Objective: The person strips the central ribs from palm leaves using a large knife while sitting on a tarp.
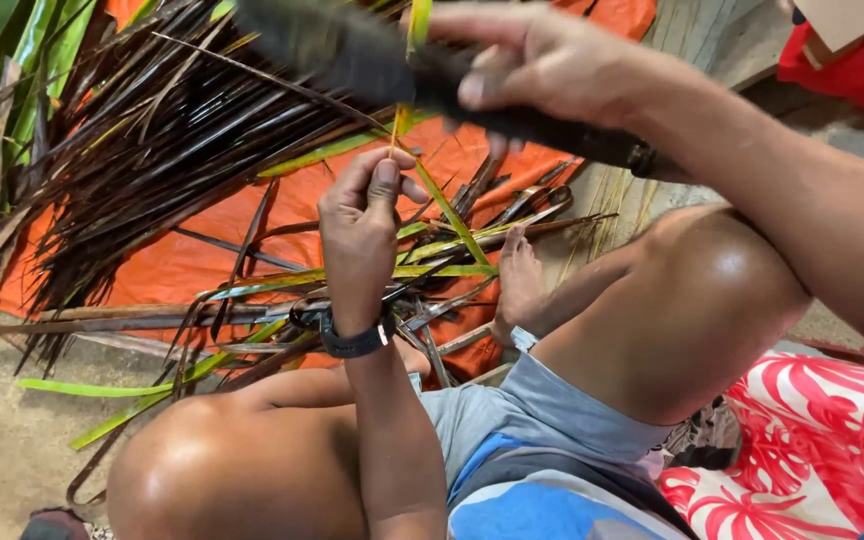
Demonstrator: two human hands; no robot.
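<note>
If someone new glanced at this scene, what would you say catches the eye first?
Probably the two hands at top centre: the right hand grips a dark knife, and the left hand pinches a thin green leaf strip beneath it. Behind them, a heap of dark dried leaves lies on a bright orange tarp.

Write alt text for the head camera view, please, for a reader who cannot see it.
A seated person's left hand pinches a thin green leaf strip while the right hand draws a dark knife along it. Dark stripped leaves lie piled on an orange tarp ahead.
</note>
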